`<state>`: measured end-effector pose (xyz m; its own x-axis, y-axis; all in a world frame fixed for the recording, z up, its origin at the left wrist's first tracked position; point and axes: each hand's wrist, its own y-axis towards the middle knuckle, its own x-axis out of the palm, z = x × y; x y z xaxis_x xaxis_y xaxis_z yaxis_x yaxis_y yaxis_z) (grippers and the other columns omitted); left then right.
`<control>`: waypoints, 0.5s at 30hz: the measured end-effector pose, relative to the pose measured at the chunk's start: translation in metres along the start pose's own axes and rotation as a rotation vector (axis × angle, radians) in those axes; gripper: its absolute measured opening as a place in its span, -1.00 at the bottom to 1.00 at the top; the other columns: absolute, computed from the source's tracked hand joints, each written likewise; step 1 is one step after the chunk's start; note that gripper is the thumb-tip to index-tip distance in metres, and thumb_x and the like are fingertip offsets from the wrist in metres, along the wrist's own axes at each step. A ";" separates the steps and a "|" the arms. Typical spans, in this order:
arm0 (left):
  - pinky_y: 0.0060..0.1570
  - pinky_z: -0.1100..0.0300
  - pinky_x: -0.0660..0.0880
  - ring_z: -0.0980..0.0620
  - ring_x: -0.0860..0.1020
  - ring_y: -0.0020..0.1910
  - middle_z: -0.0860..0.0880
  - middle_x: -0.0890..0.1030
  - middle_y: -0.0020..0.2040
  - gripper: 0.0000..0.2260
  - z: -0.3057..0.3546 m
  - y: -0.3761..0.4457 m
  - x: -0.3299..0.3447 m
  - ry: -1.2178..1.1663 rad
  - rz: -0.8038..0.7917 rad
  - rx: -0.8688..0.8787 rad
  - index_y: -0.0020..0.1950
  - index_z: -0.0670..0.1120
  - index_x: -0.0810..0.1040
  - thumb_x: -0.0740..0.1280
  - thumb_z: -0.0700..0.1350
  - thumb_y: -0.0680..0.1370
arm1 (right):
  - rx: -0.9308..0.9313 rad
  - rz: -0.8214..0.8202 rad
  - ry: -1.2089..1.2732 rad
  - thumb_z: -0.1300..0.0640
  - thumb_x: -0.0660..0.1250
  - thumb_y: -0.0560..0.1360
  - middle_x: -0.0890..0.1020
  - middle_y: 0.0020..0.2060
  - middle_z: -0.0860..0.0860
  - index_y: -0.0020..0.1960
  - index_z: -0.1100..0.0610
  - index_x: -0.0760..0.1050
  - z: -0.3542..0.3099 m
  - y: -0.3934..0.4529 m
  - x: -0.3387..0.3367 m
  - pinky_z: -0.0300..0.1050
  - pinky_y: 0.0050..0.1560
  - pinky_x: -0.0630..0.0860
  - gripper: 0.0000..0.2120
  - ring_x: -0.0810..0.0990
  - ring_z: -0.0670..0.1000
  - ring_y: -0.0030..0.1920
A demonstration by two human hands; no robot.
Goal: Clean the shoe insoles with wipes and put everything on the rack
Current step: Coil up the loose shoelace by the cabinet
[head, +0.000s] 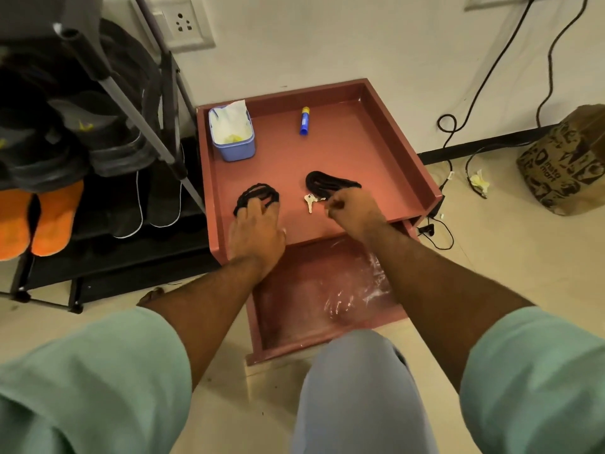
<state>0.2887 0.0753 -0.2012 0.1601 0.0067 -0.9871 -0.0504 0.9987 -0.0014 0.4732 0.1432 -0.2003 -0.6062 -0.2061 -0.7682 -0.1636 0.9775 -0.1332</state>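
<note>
Two coiled black shoelaces lie on the pink side table [353, 149]. My left hand [257, 229] rests on the left lace bundle [257, 193] with its fingers spread over it. My right hand [352, 209] has curled fingers pinching the end of the right lace bundle [329, 183]. A blue tub of white wipes [232, 134] stands at the table's back left. The black shoe rack [137, 136] to the left holds dark shoes, orange slippers [39, 217] and dark insoles [147, 204] with white edging.
A blue glue stick [304, 121] lies at the table's back, and small keys [310, 201] sit between the laces. The table's drawer [278, 322] is pulled out with clear plastic inside. Black cables [451, 132] and a brown paper bag [566, 165] are on the floor to the right.
</note>
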 end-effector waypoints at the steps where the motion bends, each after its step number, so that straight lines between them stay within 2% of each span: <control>1: 0.19 -0.02 0.41 -0.15 0.39 0.22 -0.14 0.34 0.32 -0.50 -0.003 0.009 -0.001 -0.007 0.011 -0.057 0.50 -0.03 0.31 0.28 0.06 0.59 | -0.005 0.047 -0.011 0.23 0.38 0.43 0.67 -0.08 0.08 -0.05 0.13 0.65 -0.004 0.011 -0.003 -0.11 0.01 0.55 -0.87 0.61 0.05 -0.07; 4: 0.23 -0.13 0.39 -0.22 0.29 0.35 -0.16 0.09 0.54 -0.36 -0.010 0.038 0.004 -0.022 -0.054 -0.177 0.55 0.04 0.15 0.34 0.13 0.55 | -0.017 0.026 -0.101 0.21 0.43 0.39 0.61 0.08 0.06 0.19 0.09 0.56 -0.007 0.047 -0.006 -0.15 0.05 0.49 -0.63 0.56 0.07 0.09; 7: 0.16 -0.14 0.46 -0.29 0.17 0.45 -0.08 -0.16 0.60 -0.16 -0.017 0.063 0.006 -0.139 -0.231 -0.288 0.58 0.20 -0.03 0.46 0.08 0.48 | 0.019 -0.109 -0.256 0.15 0.45 0.38 0.44 0.31 0.08 0.43 0.03 0.32 -0.003 0.070 -0.007 -0.01 0.23 0.44 -0.34 0.44 0.13 0.28; 9: 0.14 -0.07 0.48 -0.32 0.20 0.45 -0.11 -0.09 0.58 -0.07 -0.020 0.079 0.007 -0.182 -0.325 -0.326 0.58 0.27 -0.07 0.51 0.00 0.44 | 0.098 -0.170 -0.242 0.06 0.46 0.38 0.38 0.38 0.09 0.49 0.04 0.20 0.001 0.084 -0.005 0.02 0.28 0.41 -0.25 0.40 0.14 0.32; 11: 0.12 -0.05 0.54 -0.30 0.31 0.37 -0.13 0.10 0.50 -0.04 -0.019 0.094 0.006 -0.187 -0.368 -0.337 0.57 0.29 -0.02 0.54 -0.04 0.40 | 0.153 -0.175 -0.217 -0.05 0.46 0.37 0.41 0.35 0.10 0.47 0.07 0.22 0.004 0.093 0.001 0.04 0.24 0.44 -0.24 0.42 0.15 0.29; 13: 0.05 -0.07 0.60 -0.27 0.38 0.29 -0.12 0.22 0.39 -0.13 -0.015 0.104 0.006 -0.218 -0.405 -0.379 0.56 0.26 0.12 0.54 -0.07 0.40 | 0.191 -0.145 -0.271 -0.16 0.44 0.35 0.46 0.25 0.09 0.37 0.07 0.32 0.002 0.099 0.007 0.10 0.17 0.48 -0.31 0.45 0.16 0.21; 15: 0.05 -0.04 0.60 -0.24 0.43 0.24 -0.13 0.30 0.34 -0.32 -0.010 0.111 0.007 -0.205 -0.419 -0.385 0.48 0.17 0.34 0.52 -0.10 0.42 | 0.210 -0.134 -0.379 -0.21 0.43 0.33 0.47 0.17 0.08 0.27 0.05 0.39 -0.004 0.100 0.011 0.14 0.13 0.47 -0.38 0.45 0.16 0.17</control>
<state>0.2741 0.1852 -0.2096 0.4281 -0.3357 -0.8391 -0.2887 0.8290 -0.4790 0.4472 0.2389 -0.2199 -0.2562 -0.3383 -0.9055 -0.0357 0.9394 -0.3408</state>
